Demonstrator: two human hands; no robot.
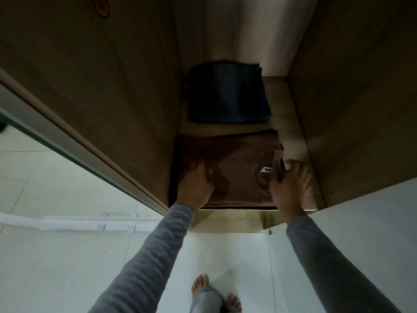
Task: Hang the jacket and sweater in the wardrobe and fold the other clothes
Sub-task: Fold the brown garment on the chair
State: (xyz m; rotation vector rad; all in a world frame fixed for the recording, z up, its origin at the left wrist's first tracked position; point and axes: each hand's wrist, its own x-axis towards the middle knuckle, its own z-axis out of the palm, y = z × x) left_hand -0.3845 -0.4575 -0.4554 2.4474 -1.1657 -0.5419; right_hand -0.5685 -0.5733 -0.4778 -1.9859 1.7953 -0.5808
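A folded brown T-shirt (pixel 237 163) lies on the wardrobe's lower shelf (pixel 234 220), its collar and white label turned to the right. My left hand (pixel 196 184) rests flat on the shirt's left part, fingers stretched forward. At the shirt's right edge, by the collar, my right hand (pixel 291 179) touches the cloth with loosely bent fingers; it is blurred. A folded dark blue garment (pixel 228 93) lies on the shelf behind and above the brown shirt.
The wardrobe's wooden side walls (pixel 352 109) stand close on both sides of the shelves. An open door panel (pixel 90 98) stands at the left. Pale floor tiles lie below, with my bare feet (pixel 214 292) on them.
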